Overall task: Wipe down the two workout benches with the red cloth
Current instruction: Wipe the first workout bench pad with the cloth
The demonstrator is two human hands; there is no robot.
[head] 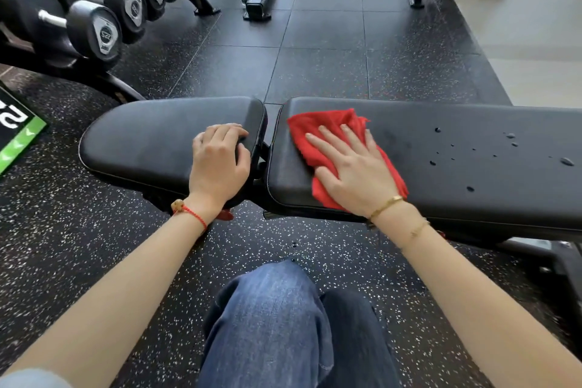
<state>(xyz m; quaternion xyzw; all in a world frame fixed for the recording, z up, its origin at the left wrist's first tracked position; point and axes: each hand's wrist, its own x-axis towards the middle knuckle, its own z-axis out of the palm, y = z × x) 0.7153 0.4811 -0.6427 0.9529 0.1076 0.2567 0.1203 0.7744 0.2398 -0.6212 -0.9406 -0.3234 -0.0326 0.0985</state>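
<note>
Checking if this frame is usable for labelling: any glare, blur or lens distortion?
Head view: wide-angle bend curves the bench pads and dumbbell rack; soft daylight sheen on the pad, droplets crisp; right hand and red cloth sharp; pale floor top right washed out.

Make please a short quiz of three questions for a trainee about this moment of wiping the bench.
1. True or false: the right hand presses the red cloth flat on the long back pad.
2. Where does the left hand rest?
A. on the dumbbell rack
B. on the short seat pad, at its end next to the gap
C. on the person's knee
3. Fill in: to the right of the cloth, the back pad bears scattered water ____.

Key: 1 true; 2 B; 3 droplets.
</note>
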